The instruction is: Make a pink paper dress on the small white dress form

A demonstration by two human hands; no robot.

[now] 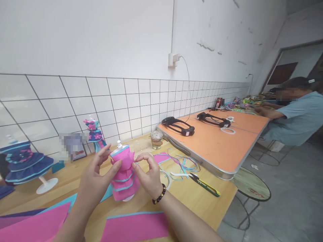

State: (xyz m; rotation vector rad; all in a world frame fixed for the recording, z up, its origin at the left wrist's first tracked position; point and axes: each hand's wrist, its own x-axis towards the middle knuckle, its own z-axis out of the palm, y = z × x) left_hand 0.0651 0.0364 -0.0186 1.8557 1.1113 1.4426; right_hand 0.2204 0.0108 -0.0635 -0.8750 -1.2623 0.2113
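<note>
A small white dress form (119,145) wears a pink tiered dress (124,183) with light-blue trim, standing upright on the wooden table between my hands. My left hand (97,171) is at its left side, fingers spread, with the thumb lying against the front of the bodice. On the opposite side, my right hand (148,171) pinches the pink material at the bodice's edge between thumb and forefinger. In front of the form lies a pink sheet with a blue edge (135,228). Another pink sheet (35,225) lies at the lower left, partly behind my left forearm.
Yellow-green thread snips (205,185) and tangled coloured strips (185,163) lie right of my hands. A glass (156,139) stands behind. Two dressed forms, one in navy (27,164), stand left. Black head straps (178,126) rest on the orange table (217,148), where a person (300,114) sits farther off.
</note>
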